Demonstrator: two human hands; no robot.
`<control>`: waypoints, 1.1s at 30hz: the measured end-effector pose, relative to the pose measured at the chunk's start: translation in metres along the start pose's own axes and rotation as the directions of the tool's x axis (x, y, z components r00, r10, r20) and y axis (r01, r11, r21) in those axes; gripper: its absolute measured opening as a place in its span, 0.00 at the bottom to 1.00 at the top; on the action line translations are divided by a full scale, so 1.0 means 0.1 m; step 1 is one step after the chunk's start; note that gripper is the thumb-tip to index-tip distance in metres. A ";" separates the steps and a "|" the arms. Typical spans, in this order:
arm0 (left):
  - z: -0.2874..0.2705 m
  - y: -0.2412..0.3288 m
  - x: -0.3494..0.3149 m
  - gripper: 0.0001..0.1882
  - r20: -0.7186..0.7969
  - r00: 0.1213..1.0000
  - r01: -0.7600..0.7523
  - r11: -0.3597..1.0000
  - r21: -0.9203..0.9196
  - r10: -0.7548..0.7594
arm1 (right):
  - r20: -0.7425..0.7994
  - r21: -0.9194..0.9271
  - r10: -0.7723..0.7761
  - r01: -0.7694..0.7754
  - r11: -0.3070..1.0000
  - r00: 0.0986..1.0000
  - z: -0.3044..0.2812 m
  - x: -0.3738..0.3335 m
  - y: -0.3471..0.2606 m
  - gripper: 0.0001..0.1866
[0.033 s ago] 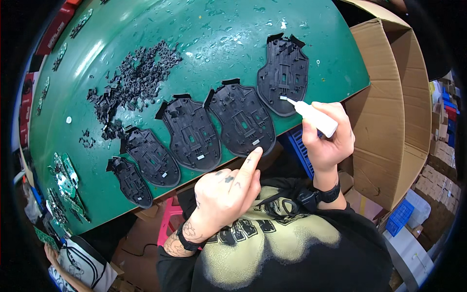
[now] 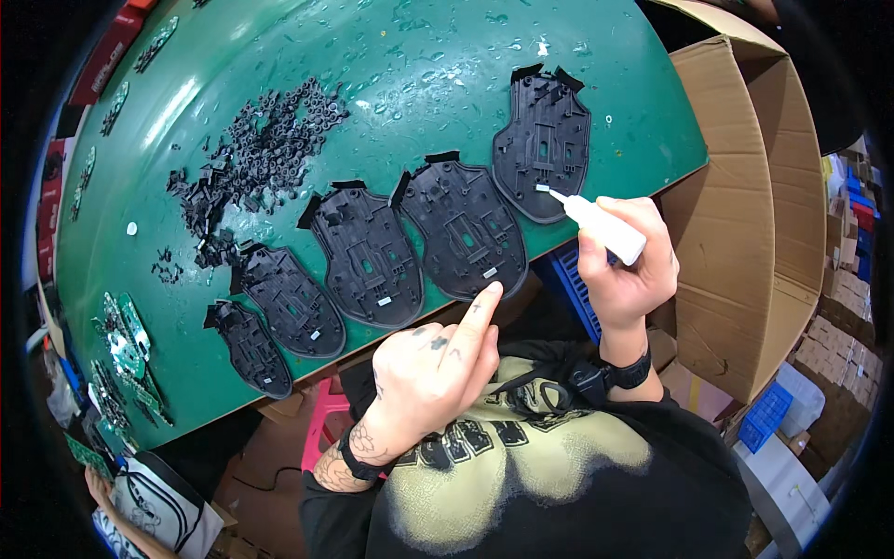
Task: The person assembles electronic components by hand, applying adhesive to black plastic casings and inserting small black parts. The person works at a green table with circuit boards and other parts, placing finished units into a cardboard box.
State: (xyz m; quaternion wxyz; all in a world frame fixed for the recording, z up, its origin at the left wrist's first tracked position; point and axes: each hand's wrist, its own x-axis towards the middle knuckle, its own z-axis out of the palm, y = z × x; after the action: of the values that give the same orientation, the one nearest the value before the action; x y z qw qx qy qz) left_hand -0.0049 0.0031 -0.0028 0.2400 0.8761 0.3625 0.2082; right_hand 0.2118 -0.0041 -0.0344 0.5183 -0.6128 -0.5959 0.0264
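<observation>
In my right hand [image 2: 628,261] is a small white squeeze bottle [image 2: 605,228], tilted so its thin nozzle points up and left. The nozzle tip is at or just beside a small white rectangle [image 2: 542,187] at the near end of the farthest-right black plastic shell [image 2: 540,130]. My left hand [image 2: 433,373] holds nothing visible; its index finger stretches to the near rim of another black shell [image 2: 463,224], with the other fingers curled. More such shells lie in a row leftward: a third shell [image 2: 358,247], a fourth shell [image 2: 284,293] and a smaller-looking one [image 2: 247,349].
A heap of small black parts [image 2: 270,140] covers part of the green table [image 2: 419,84]. Green circuit boards [image 2: 126,349] lie along its left side. At right stands an open cardboard box [image 2: 717,214]; a blue crate [image 2: 573,284] is below the edge. Another person's arm [image 2: 112,503] shows lower left.
</observation>
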 end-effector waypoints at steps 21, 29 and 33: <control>-0.76 -0.32 -0.27 0.25 -0.410 0.881 -0.009 0.855 -0.518 -0.238 | 0.783 0.621 -0.027 -0.780 0.073 0.621 0.76 0.12 -1.05 0.19; -1.15 -0.74 -0.69 0.16 -0.693 0.648 -0.048 0.891 -0.451 -0.316 | 0.817 0.497 -0.199 -0.485 0.719 0.542 1.01 0.84 -1.48 0.20; -1.36 -1.11 -1.11 0.13 -0.715 0.411 0.278 0.824 -0.493 -0.566 | 0.736 0.348 -0.302 0.045 0.937 0.606 1.14 1.31 -1.53 0.08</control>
State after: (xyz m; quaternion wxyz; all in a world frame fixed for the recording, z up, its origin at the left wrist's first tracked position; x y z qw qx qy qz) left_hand -0.2098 0.0272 0.0210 0.2096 0.4954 0.6071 0.5848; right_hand 0.0681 0.1259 0.0919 0.2936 -0.3944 -0.8073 0.3263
